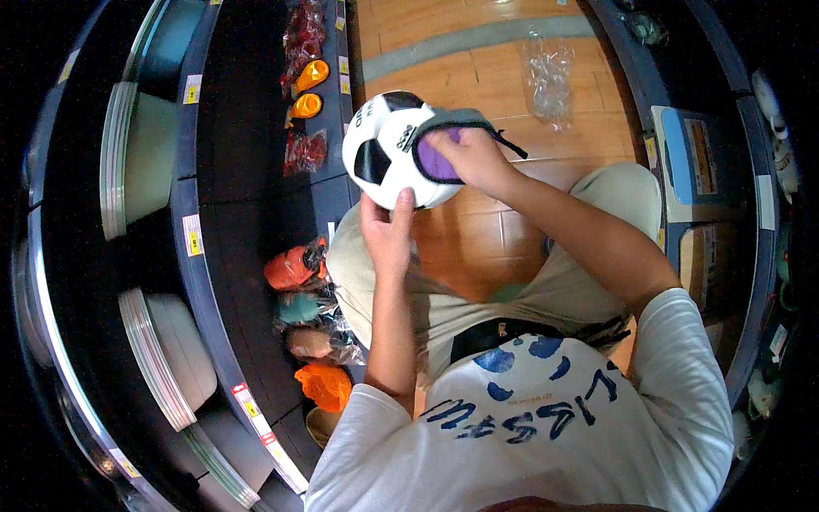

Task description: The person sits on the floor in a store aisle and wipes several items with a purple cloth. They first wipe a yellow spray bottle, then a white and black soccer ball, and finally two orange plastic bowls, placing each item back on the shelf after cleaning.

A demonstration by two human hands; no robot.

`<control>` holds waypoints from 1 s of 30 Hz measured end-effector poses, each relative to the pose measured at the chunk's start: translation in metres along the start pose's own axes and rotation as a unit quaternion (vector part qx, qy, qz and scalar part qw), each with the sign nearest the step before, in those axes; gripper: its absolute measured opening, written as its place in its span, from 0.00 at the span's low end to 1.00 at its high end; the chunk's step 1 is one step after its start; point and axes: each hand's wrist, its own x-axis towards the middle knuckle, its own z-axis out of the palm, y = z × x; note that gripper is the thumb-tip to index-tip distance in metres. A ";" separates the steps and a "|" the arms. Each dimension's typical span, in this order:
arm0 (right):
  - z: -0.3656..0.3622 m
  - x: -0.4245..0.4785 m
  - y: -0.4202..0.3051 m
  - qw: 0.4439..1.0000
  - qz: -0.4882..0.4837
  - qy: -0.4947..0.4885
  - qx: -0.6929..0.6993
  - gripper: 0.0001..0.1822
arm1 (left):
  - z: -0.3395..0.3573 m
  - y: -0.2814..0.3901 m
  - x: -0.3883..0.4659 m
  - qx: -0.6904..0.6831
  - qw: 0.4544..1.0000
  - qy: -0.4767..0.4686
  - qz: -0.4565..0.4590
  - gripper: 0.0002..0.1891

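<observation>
A white football with black panels (372, 161) is held up in front of my knees, above the wood-look floor. My left hand (387, 224) supports it from below, with the thumb against its near side. A grey fabric piece with a purple lining (440, 157), black edging and a short black strap lies against the ball's right side. My right hand (477, 157) grips this fabric piece, its fingers over the purple lining. Some of the fingertips and the ball's far side are hidden.
On the left, dark shelves (249, 224) hold stacked plastic basins (150, 153), orange items (311, 75), a red-orange item (291, 265) and bagged goods. A crumpled clear plastic wrapper (549, 80) lies on the floor ahead. Flat packaged goods (694, 157) stand on the right shelf.
</observation>
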 end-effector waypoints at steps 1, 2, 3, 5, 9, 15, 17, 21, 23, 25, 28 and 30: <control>0.000 -0.001 -0.006 0.998 0.047 0.030 -0.004 0.14 | 0.001 -0.005 -0.002 0.022 1.000 -0.010 -0.004 0.15; -0.001 0.000 -0.005 0.995 0.081 0.048 -0.024 0.18 | 0.004 -0.007 -0.004 0.003 1.000 0.001 -0.019 0.15; 0.000 -0.002 -0.008 0.995 0.055 0.059 -0.054 0.17 | 0.005 -0.009 -0.003 -0.007 1.000 0.000 -0.021 0.14; 0.004 -0.007 -0.015 0.990 0.001 0.081 -0.115 0.16 | 0.007 -0.013 -0.001 -0.026 0.999 -0.002 -0.026 0.14; 0.012 -0.020 -0.031 0.887 -0.352 0.025 -0.299 0.16 | 0.007 -0.014 0.009 0.034 0.999 0.016 -0.003 0.12; 0.024 -0.029 -0.029 0.891 -0.255 -0.116 -0.358 0.12 | -0.003 -0.006 0.032 -0.063 0.991 0.114 0.011 0.06; 0.022 -0.014 -0.027 0.872 -0.367 -0.040 -0.320 0.12 | 0.008 0.001 0.030 -0.023 0.992 0.121 0.017 0.06; 0.019 -0.018 -0.047 0.886 -0.343 -0.058 -0.306 0.12 | 0.009 0.004 0.029 0.071 0.986 0.149 0.018 0.08; 0.015 -0.019 -0.049 0.898 -0.331 -0.070 -0.281 0.12 | 0.000 0.006 0.035 -0.021 0.991 0.133 0.008 0.07; 0.017 -0.018 -0.052 0.917 -0.318 -0.055 -0.233 0.14 | -0.008 0.002 0.033 -0.010 0.990 0.143 0.019 0.07; -0.006 -0.006 -0.044 0.999 0.016 -0.015 0.033 0.14 | -0.012 0.002 0.030 -0.006 0.990 0.139 0.036 0.09; -0.017 0.012 -0.045 0.962 0.115 0.070 0.238 0.16 | -0.017 0.002 0.029 -0.021 0.988 0.151 0.037 0.09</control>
